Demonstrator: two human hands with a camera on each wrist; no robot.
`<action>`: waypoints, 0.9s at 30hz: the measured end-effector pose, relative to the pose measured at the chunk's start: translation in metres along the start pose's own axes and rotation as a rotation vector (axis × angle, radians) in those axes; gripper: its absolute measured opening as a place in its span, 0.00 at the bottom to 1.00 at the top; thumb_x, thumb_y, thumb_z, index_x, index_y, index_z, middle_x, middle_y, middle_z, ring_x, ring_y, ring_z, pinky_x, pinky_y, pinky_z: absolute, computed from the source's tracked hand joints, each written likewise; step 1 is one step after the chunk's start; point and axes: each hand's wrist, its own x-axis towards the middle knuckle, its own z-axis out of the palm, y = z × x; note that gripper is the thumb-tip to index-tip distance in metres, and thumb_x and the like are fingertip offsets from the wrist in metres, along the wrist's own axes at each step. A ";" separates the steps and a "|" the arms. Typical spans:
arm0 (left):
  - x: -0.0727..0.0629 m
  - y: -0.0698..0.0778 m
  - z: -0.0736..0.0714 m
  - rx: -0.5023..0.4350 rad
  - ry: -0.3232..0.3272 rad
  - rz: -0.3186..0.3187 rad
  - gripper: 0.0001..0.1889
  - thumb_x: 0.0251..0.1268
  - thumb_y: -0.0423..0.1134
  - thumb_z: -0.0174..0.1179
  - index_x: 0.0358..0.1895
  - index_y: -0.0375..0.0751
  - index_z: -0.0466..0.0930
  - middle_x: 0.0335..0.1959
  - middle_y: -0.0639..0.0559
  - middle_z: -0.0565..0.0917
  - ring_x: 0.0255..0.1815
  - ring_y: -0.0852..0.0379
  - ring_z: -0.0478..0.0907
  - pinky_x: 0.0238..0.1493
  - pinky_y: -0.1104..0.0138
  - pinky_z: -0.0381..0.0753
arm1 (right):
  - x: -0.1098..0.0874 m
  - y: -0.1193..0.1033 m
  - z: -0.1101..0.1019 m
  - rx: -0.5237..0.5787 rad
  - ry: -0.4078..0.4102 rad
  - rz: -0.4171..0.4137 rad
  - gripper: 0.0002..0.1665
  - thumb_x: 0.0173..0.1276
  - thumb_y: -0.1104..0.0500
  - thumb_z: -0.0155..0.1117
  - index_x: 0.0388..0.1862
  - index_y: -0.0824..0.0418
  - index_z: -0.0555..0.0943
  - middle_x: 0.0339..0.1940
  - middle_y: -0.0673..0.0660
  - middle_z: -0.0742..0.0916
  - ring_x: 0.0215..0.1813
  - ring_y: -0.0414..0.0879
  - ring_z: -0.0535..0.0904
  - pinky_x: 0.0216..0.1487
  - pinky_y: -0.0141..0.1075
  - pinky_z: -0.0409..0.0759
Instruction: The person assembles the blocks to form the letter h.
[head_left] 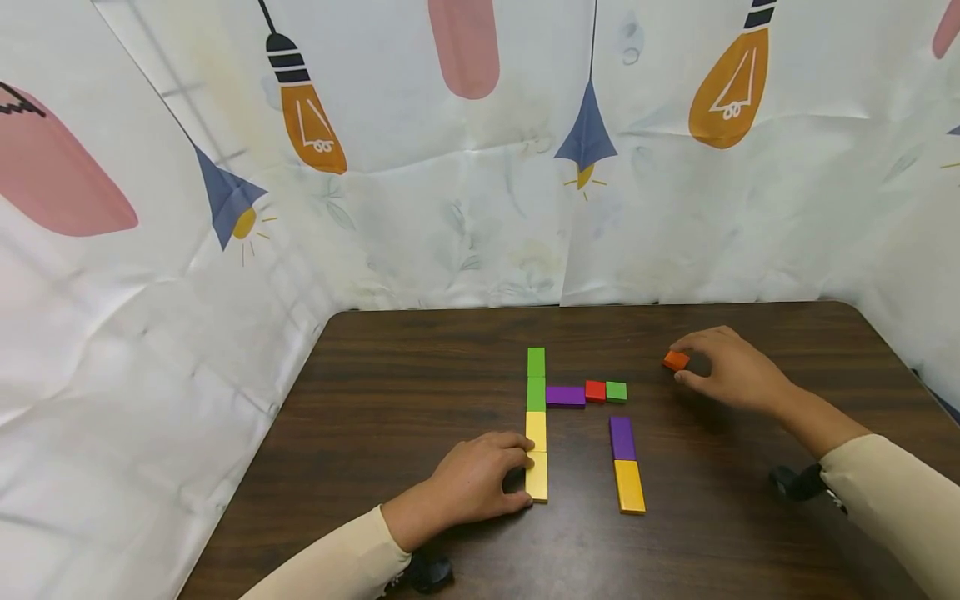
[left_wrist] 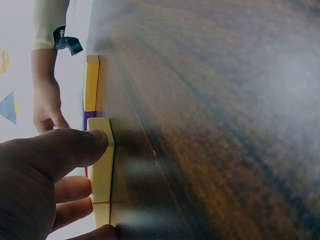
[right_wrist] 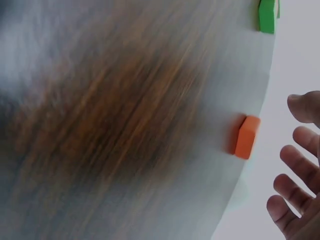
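My left hand (head_left: 480,477) rests at the left side of two pale yellow blocks (head_left: 536,477), thumb at the near one's lower corner and fingertips along its edge. In the left wrist view the thumb touches this pale yellow block (left_wrist: 103,172). Beyond them, two green blocks (head_left: 536,393) continue the same upright line. At the far right, my right hand (head_left: 731,371) hovers beside an orange block (head_left: 676,360), thumb and fingers spread around it. The right wrist view shows a gap between those fingers and the orange block (right_wrist: 247,137).
A purple block (head_left: 566,397), a red block (head_left: 595,391) and a small green block (head_left: 617,392) run rightward from the green line. Below them, another purple block (head_left: 622,438) meets a deeper yellow block (head_left: 630,487). Patterned cloth (head_left: 465,225) hangs behind the dark wooden table (head_left: 390,375).
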 end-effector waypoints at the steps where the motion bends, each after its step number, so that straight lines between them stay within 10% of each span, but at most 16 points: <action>1: 0.000 0.000 0.000 0.000 -0.002 0.000 0.19 0.59 0.54 0.74 0.51 0.51 0.88 0.60 0.61 0.81 0.60 0.59 0.79 0.48 0.62 0.83 | 0.001 0.002 0.000 -0.003 -0.006 0.015 0.27 0.66 0.54 0.74 0.61 0.64 0.82 0.58 0.64 0.84 0.65 0.66 0.70 0.57 0.65 0.73; 27: -0.001 0.001 -0.002 0.009 0.021 0.018 0.19 0.58 0.54 0.74 0.50 0.50 0.89 0.59 0.58 0.82 0.59 0.57 0.80 0.48 0.61 0.84 | 0.015 0.024 0.013 -0.027 -0.074 0.127 0.27 0.68 0.48 0.72 0.58 0.64 0.84 0.50 0.62 0.87 0.55 0.63 0.77 0.45 0.60 0.78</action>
